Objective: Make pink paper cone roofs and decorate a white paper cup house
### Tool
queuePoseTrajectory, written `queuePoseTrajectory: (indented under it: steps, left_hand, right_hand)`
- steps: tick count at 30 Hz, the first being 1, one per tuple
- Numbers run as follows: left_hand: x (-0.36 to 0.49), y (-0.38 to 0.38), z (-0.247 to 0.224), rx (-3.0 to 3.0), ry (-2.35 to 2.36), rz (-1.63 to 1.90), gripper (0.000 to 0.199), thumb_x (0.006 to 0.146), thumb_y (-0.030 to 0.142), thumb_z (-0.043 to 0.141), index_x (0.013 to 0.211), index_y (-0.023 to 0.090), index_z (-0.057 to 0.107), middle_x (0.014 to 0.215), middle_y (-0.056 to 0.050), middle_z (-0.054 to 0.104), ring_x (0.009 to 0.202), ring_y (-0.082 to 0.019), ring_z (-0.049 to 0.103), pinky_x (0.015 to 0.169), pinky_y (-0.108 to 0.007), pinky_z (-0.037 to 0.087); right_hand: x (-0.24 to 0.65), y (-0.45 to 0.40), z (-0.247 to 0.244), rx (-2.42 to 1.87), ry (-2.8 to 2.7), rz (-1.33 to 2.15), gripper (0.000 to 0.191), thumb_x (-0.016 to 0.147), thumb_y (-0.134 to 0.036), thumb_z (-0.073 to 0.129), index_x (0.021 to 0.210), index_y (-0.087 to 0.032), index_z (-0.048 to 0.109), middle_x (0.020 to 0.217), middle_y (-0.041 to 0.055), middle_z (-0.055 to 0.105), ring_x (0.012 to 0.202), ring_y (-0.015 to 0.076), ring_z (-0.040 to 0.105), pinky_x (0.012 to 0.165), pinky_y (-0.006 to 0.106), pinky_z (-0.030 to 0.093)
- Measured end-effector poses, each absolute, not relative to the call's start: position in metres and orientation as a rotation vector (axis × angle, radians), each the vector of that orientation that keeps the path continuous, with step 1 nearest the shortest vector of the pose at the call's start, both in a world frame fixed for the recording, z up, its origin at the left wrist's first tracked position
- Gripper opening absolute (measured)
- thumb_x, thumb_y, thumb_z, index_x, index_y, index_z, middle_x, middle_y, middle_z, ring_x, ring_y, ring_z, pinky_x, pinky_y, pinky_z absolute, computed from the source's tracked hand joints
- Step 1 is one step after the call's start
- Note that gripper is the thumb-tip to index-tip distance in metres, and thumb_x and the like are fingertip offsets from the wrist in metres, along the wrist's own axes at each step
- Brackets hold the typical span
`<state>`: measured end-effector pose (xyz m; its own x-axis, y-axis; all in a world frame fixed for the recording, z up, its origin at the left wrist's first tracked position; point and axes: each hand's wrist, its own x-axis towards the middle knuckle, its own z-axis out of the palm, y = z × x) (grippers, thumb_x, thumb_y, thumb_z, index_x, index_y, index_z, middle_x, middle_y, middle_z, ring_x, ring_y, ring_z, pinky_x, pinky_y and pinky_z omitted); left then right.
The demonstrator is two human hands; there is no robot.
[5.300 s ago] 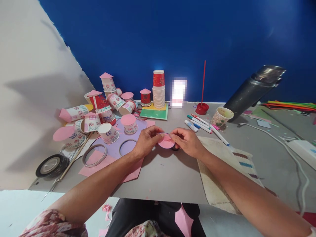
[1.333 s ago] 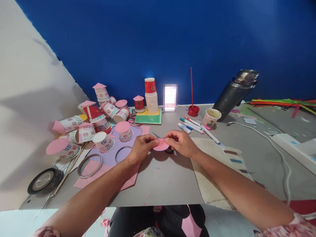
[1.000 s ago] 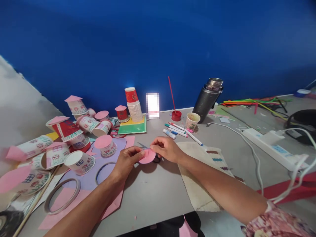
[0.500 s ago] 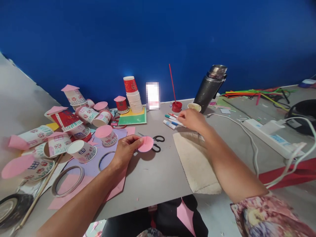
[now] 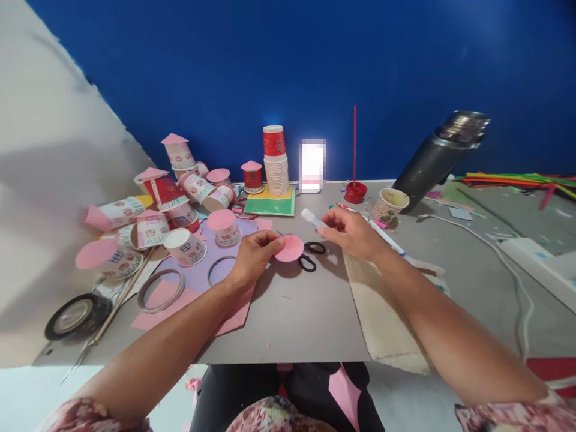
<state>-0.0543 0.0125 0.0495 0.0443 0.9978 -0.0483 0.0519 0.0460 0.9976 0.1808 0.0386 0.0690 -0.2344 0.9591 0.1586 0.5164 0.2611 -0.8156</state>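
My left hand point(image 5: 256, 257) pinches the edge of a round pink paper disc point(image 5: 290, 248) between thumb and fingers, just above the table. Partly under the disc lie scissors with black handles point(image 5: 308, 263); their blades are mostly hidden. In my right hand point(image 5: 348, 231) is a white-capped glue stick point(image 5: 314, 219), its cap pointing up and left, and the rest covered by my fingers. Markers point(image 5: 384, 235) lie behind my right wrist, partly hidden. A beige cloth point(image 5: 382, 318) is spread under my right forearm.
Decorated paper cups with pink paper roofs point(image 5: 184, 247) crowd the left side, near tape rolls point(image 5: 161, 291) and purple paper. A cup stack point(image 5: 276, 162) stands at the back. On the right are a paper cup point(image 5: 390, 205), a leaning dark flask point(image 5: 432, 162), a white cable and a power strip point(image 5: 540, 264).
My right hand has picked up the glue stick from beside the markers and brought it left, towards the disc. My left hand keeps the pink disc. The camera view has turned left.
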Motion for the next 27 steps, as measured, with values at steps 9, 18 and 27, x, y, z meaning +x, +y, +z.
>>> queuePoseTrajectory:
  steps: [9,18,27]
  left_hand:
    - [-0.059,0.021,0.039,1.190,1.176,1.241,0.026,0.070,0.033,0.079,0.085,0.014,0.069,0.069,0.002,0.061,0.060,-0.009,0.051,0.056,-0.022,0.039]
    - [-0.057,0.022,0.040,1.094,1.057,1.375,0.036,0.065,0.025,0.084,0.092,0.015,0.062,0.072,0.004,0.060,0.064,-0.008,0.056,0.062,-0.020,0.044]
    - [-0.055,0.017,0.044,1.206,0.995,1.225,0.025,0.068,0.031,0.084,0.078,0.015,0.068,0.072,-0.001,0.069,0.067,-0.011,0.061,0.062,-0.023,0.046]
  right_hand:
    - [0.164,0.013,0.078,-1.183,-2.030,0.703,0.016,0.089,-0.031,0.053,0.094,-0.019,0.062,0.068,-0.0020,0.062,0.054,0.0121,0.050,0.055,0.026,0.036]
    - [0.161,0.016,0.069,-1.310,-2.096,0.452,0.021,0.089,-0.031,0.052,0.098,-0.019,0.067,0.058,-0.0033,0.054,0.052,0.0135,0.046,0.056,0.027,0.032]
    - [0.162,0.018,0.071,-1.144,-1.885,0.986,0.024,0.089,-0.031,0.054,0.099,-0.017,0.070,0.072,0.0008,0.065,0.059,0.0125,0.054,0.057,0.025,0.042]
